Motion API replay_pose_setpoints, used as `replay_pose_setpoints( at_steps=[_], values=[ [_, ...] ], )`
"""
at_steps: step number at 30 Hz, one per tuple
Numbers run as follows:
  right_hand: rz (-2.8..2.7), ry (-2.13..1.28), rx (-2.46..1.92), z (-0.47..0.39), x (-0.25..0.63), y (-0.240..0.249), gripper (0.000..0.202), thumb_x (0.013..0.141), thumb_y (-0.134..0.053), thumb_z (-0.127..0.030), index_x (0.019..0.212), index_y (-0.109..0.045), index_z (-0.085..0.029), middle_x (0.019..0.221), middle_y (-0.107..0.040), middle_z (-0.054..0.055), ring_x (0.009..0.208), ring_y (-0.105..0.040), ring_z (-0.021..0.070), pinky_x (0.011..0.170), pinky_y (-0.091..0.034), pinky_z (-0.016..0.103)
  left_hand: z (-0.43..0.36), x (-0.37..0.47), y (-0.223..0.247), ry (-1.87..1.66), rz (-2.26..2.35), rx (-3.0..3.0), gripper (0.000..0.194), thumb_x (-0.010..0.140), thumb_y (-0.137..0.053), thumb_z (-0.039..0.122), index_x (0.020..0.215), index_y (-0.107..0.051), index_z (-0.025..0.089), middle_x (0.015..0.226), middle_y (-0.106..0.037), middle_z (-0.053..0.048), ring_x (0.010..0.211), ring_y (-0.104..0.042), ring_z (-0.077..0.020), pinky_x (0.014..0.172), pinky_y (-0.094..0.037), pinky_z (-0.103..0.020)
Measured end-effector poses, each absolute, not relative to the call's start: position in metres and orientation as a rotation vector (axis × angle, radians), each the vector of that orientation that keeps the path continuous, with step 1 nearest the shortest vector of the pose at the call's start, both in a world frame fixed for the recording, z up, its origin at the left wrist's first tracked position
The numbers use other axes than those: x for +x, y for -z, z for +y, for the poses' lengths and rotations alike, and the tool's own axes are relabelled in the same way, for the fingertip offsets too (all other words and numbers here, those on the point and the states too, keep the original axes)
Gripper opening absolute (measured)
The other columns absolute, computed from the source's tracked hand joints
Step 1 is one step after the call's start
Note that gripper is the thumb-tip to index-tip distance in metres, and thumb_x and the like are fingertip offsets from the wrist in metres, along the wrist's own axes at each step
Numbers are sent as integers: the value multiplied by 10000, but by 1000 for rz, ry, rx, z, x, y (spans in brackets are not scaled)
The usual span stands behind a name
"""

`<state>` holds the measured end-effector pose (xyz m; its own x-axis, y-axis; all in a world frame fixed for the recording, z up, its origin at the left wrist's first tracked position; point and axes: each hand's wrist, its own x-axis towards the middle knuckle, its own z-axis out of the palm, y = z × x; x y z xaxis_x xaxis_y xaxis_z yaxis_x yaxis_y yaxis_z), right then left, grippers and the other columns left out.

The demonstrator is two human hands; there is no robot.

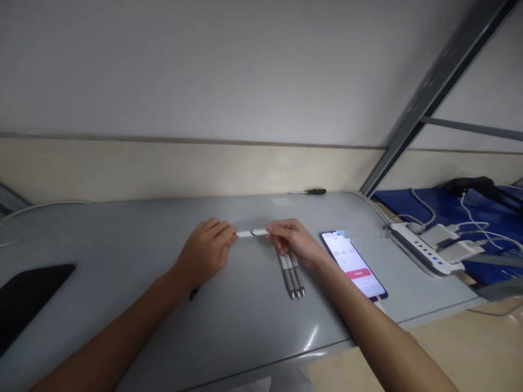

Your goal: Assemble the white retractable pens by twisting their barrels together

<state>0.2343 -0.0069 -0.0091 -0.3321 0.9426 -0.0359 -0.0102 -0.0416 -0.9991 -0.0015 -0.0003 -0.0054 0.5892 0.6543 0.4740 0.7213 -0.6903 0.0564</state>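
Observation:
A white pen (245,234) with a dark mark near its middle is held level above the grey table. My left hand (208,246) is closed round its left end, and the fingers of my right hand (292,238) pinch its right end. Three grey and white pens (290,275) with silver tips lie side by side just below my right hand, which hides their upper ends. A small black object (193,294) shows partly from under my left wrist.
A phone (352,264) with a lit timer lies right of my right hand. Beyond it is a power strip (425,251) with plugs and cables. A screwdriver (316,191) rests at the grey table's (245,337) back edge. A black flat object (32,299) is at far left.

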Motion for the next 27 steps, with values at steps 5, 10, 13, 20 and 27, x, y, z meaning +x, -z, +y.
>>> replay_pose_setpoints(
  at_steps=[5, 10, 13, 20, 27],
  values=[
    [-863, -1541, -883, 3, 240, 11, 243, 780, -690, -394, 831, -592, -178, 770, -627, 19, 664, -596, 128, 558, -438, 230, -3, -1, 4, 691, -1075, -2776, 245, 940, -476, 357, 1006, -645, 193, 926, -634, -63, 871, -556, -219, 804, -428, -379],
    [-617, -1701, -691, 8, 249, 12, 197, 845, -629, -325, 982, -504, -257, 542, -323, -103, 385, -237, 60, 370, -178, 175, 6, -9, 11, 659, -1158, -2699, 311, 974, -417, 335, 821, -650, 197, 838, -636, -51, 801, -562, -197, 779, -437, -367],
    [-624, -1677, -617, 7, 250, 12, 266, 857, -638, -296, 1056, -463, -315, 570, -296, -106, 392, -192, 58, 374, -132, 157, 11, -13, 14, 620, -1206, -2704, 340, 983, -398, 347, 827, -661, 198, 811, -654, -54, 794, -572, -205, 771, -446, -373],
    [-641, -1651, -530, 4, 248, 8, 267, 860, -644, -310, 1049, -456, -319, 589, -286, -99, 406, -179, 58, 373, -119, 159, 13, -14, 13, 620, -1366, -2541, 298, 954, -381, 298, 927, -665, 210, 895, -668, -106, 877, -561, -279, 794, -447, -442],
    [-620, -1649, -538, 2, 245, 6, 208, 905, -584, -279, 1058, -450, -321, 597, -277, -90, 421, -152, 65, 382, -102, 156, 10, -13, 13, 323, -1562, -2372, 253, 938, -411, 299, 1019, -618, 177, 963, -655, -128, 964, -583, -297, 825, -455, -426]
  ],
)
